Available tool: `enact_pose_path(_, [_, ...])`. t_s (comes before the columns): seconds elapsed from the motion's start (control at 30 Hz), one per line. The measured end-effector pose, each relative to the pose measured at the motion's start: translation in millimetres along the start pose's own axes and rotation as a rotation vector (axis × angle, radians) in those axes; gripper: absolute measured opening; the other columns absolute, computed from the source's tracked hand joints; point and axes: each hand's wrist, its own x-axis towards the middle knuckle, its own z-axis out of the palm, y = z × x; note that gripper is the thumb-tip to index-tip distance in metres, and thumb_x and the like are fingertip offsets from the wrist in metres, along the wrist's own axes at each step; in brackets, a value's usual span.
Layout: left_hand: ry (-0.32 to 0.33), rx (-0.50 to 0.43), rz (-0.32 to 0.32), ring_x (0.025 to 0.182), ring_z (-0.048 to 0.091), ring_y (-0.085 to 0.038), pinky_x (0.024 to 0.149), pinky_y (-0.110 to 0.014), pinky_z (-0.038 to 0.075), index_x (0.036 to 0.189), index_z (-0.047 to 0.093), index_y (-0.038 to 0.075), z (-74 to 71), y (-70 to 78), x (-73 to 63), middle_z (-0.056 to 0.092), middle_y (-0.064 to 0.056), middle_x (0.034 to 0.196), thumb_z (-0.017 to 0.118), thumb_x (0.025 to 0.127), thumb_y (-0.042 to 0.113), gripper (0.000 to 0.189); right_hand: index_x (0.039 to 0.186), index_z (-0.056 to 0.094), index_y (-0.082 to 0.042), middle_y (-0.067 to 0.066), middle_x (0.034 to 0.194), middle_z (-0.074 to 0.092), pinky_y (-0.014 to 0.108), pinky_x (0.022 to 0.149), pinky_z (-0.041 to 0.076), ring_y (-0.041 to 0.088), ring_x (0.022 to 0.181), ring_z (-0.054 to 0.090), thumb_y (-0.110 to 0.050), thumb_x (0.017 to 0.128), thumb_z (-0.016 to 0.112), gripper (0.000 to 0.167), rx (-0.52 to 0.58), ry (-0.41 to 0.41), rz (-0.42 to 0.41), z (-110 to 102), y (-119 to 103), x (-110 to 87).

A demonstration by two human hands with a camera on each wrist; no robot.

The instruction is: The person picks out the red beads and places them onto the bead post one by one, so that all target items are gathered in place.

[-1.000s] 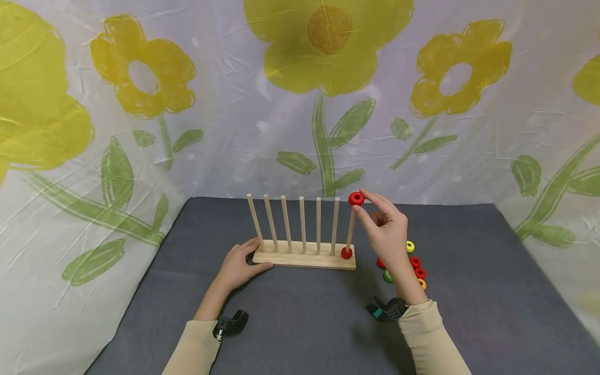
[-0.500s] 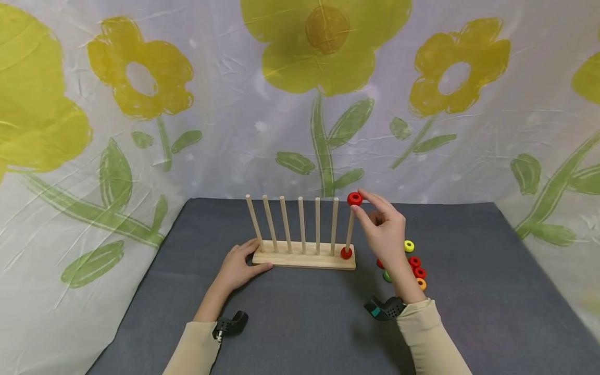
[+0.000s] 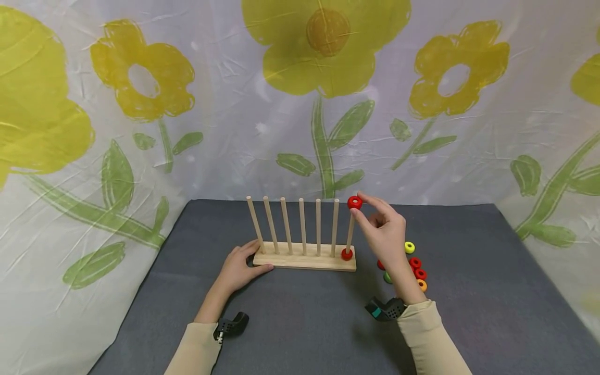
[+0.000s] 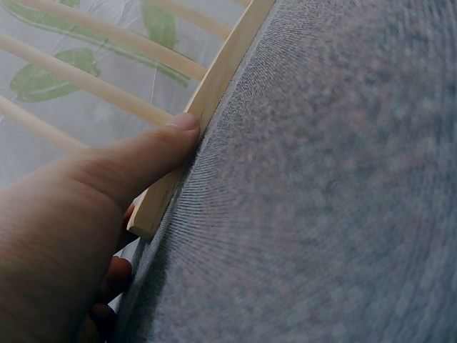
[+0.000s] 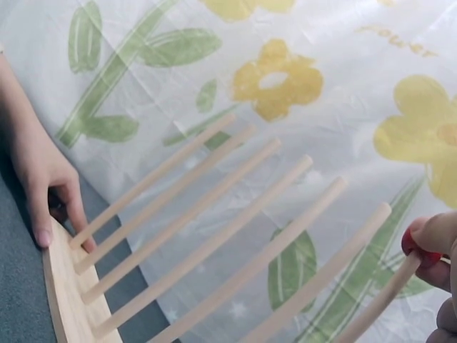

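Observation:
A wooden peg stand [image 3: 304, 261] with a row of several upright pegs stands on the dark cloth. My left hand [image 3: 238, 268] grips its left end, thumb along the front edge of the base and fingers behind it, as the left wrist view also shows. Between thumb and fingertips my right hand [image 3: 385, 229] pinches a red ring [image 3: 354, 202] at the top of the rightmost peg [image 3: 350, 233]. At the foot of that same peg sits another red ring [image 3: 347, 254]. The other pegs carry no rings.
Loose rings lie right of the stand, partly behind the right forearm: a yellow ring [image 3: 410, 247], red rings [image 3: 420, 274], an orange ring [image 3: 422, 285] and a green ring [image 3: 387, 277]. A flower-printed curtain [image 3: 225, 130] hangs behind the table [image 3: 300, 323].
The right hand and its red ring have shifted very slightly left and down at the rightmost peg. The left hand keeps its hold on the stand.

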Motion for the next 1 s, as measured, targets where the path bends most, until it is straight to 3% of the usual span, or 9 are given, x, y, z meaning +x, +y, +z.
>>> enact_pose_path(0.33, [0.003, -0.029, -0.002, 0.125, 0.049, -0.041, 0.103, -0.057, 0.037, 0.149, 0.049, -0.001, -2.1, 4.3, -1.3, 0.046, -0.019, 0.152, 0.081, 0.084, 0.051, 0.089, 0.119, 0.073, 0.005, 0.007, 0.056, 0.036, 0.025, 0.040, 0.021, 0.007, 0.041, 0.023, 0.006, 0.087, 0.078, 0.032, 0.019, -0.012, 0.014, -1.0, 0.0, -0.1])
enact_pose_path(1.0, [-0.009, -0.029, -0.015, 0.118, 0.051, -0.037, 0.098, -0.056, 0.041, 0.150, 0.048, -0.001, -3.7, 7.5, -2.8, 0.046, -0.018, 0.153, 0.081, 0.085, 0.050, 0.089, 0.121, 0.073, 0.002, 0.007, 0.050, 0.032, 0.025, 0.039, 0.020, 0.002, 0.041, 0.021, 0.003, 0.089, 0.078, 0.033, 0.016, -0.024, 0.040, -2.4, 1.2, -0.9])
